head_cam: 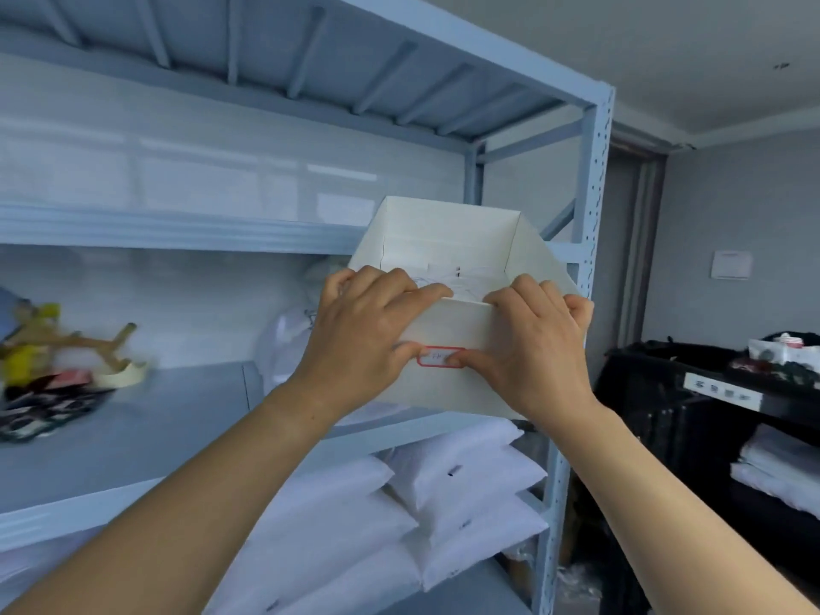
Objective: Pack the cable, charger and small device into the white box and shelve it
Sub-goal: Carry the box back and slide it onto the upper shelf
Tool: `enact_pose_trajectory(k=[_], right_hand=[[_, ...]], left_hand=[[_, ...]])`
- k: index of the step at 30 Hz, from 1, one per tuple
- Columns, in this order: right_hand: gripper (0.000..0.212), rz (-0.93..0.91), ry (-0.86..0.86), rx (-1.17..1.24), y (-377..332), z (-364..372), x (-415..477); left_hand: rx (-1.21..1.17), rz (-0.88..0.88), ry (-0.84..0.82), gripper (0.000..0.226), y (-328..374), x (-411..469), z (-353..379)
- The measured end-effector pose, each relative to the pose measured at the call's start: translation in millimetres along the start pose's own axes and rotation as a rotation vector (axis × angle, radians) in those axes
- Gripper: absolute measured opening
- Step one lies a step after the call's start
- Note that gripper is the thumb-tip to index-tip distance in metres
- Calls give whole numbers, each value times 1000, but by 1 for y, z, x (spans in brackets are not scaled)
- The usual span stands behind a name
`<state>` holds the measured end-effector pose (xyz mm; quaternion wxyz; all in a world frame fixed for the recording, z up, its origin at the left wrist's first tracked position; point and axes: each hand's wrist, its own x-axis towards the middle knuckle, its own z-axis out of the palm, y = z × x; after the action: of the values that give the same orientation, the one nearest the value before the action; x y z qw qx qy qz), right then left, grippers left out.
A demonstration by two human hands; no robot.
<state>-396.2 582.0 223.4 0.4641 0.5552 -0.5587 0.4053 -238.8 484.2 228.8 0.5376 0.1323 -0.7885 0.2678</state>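
Shelving rack (592,179) fills most of the view: pale blue steel, several levels, perforated upright on the right. Middle shelf (133,437) is mostly bare on the near side, with a blurred heap of clutter (49,370) at far left. Level below holds stacked white padded bags (443,494). Black cart (692,419) stands off to the right, apart from the rack.

White box (452,312) is open-topped, held up in front of the rack at middle-shelf height, right end of the bay, tilted so the opening faces the camera. Looks like it's not resting on the shelf yet; bottom edge is hidden by the hands, so can't confirm. Inside there's a tangle of thin white cable (448,281); charger and small device can't be made out.

Left hand (368,344) grasps the near wall, fingers hooked over the rim, thumb pressed on the front face. Right hand (532,348) grips the same way at the right corner. Two-handed grip on the near wall makes sense: it keeps the box level enough not to spill and lets it be pushed in far end first.

Red-bordered label (441,357) sits on the front face between the thumbs, facing outward, so it stays readable once shelved.

Judgement: packing looks done, shelving step in hand.
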Motion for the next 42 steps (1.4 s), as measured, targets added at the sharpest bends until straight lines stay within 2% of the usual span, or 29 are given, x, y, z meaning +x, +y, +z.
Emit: enact_pose_trajectory(k=[11,25,33,38,42], right_hand=[[53,-69,76,59,-43,81,69],[50,-102,139,162,-155,166,153],[55,-98,138,272,-215,221,184],[64,-149,117,353,-220,244,211],[76,-195,186,449,-213,262,233]], left_hand=[[123,8,57,57,-101,15,-18],[233,19,54,62,-254,15,-68],[321,43,11,68,-327,0,-90],[413,10,26,60,-350,5,-81],[555,-57,35,63,-362,22,-64]])
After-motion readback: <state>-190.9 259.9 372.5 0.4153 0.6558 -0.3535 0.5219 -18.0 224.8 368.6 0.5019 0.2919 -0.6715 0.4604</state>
